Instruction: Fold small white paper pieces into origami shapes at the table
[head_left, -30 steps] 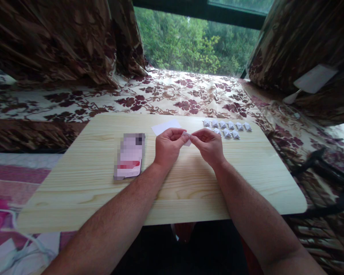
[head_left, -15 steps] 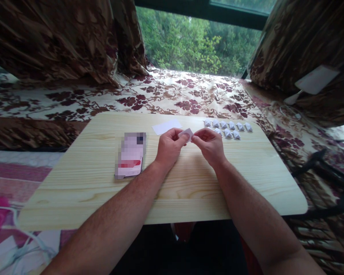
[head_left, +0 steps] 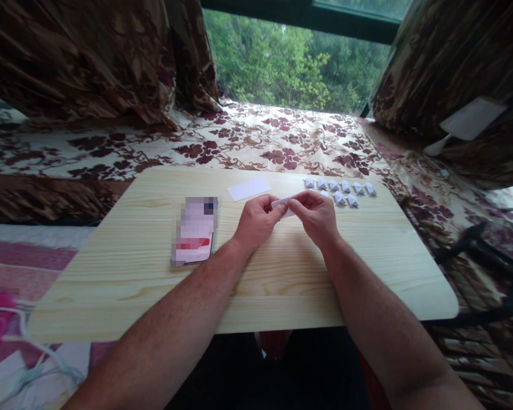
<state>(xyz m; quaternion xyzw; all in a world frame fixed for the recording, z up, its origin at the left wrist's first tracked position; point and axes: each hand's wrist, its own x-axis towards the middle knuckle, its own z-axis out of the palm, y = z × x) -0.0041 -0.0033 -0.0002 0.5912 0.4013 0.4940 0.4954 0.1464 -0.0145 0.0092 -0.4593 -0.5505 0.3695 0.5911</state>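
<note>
A small piece of folded white paper is pinched between both hands above the middle of the table. My left hand grips its left side, thumb on top. On the right side, my right hand holds it between thumb and fingers. The fingers cover much of the paper, so its exact folds are hard to see. Just beyond my left hand lies a flat white sheet of paper. Past my right hand, several small folded paper pieces with raised points sit in two rows, the nearer row partly hidden by the hand.
A phone lies on the light wooden table, left of my forearm. Floral fabric covers the ledge behind it, below a window. A white lamp-like object stands at the right. White cables run at the lower left.
The folded paper has tilted and now shows a narrower face. My right thumb has moved onto it, and the two hands are closer together. Everything on the table stays in place.
</note>
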